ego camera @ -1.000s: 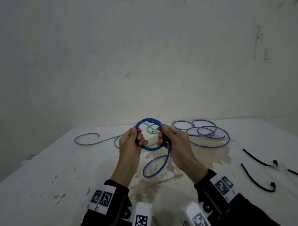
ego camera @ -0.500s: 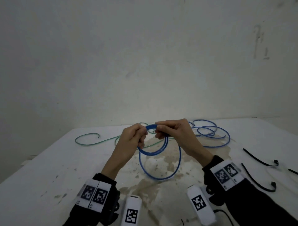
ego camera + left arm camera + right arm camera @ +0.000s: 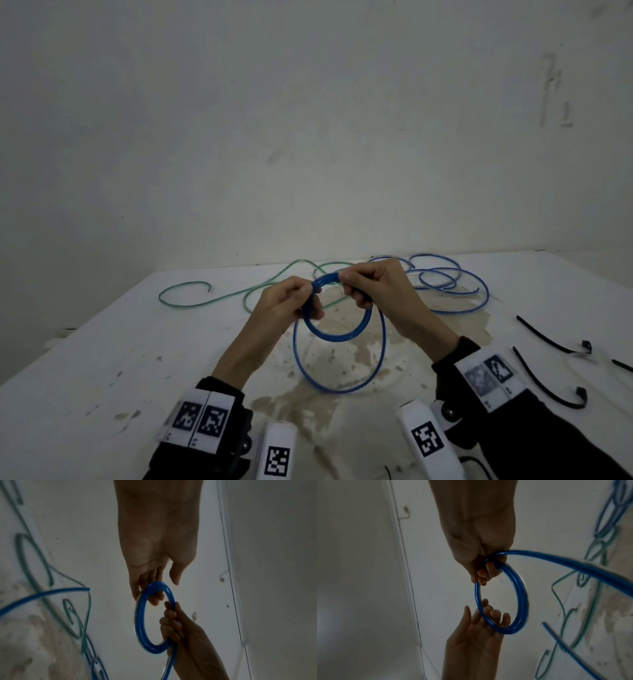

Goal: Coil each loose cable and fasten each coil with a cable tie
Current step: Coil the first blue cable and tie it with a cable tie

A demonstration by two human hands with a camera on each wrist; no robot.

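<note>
Behind everything stands a pale, scuffed wall point(image 3: 308, 120), and below it a white table point(image 3: 102, 359) with a brown stain point(image 3: 342, 359) spread across its middle. Two cables are on it. One is a green cable point(image 3: 205, 301), lying loose in open curves toward the far left of the table. One is a blue cable point(image 3: 455, 291), part of it sprawled in several loops at the far right, the rest drawn toward the person and wound into a small coil point(image 3: 337, 334) of a few turns held above the stain. One larger loop point(image 3: 342, 389) of the same cable hangs below the coil and reaches down to the table. Two hands hold the coil at its top, close together. The left hand point(image 3: 287, 305) has its fingers curled through the ring and around its left side; the left wrist view shows its fingertips point(image 3: 155, 599) hooked inside the blue turns. The right hand point(image 3: 380, 291) pinches the turns at the top right, fingers folded over them, which the right wrist view point(image 3: 488, 572) shows too. Three black cable ties lie at the right edge of the table: one long tie point(image 3: 548, 339), one curved tie point(image 3: 544, 387) nearer the person, and one third tie point(image 3: 621, 365) mostly cut off by the frame.
</note>
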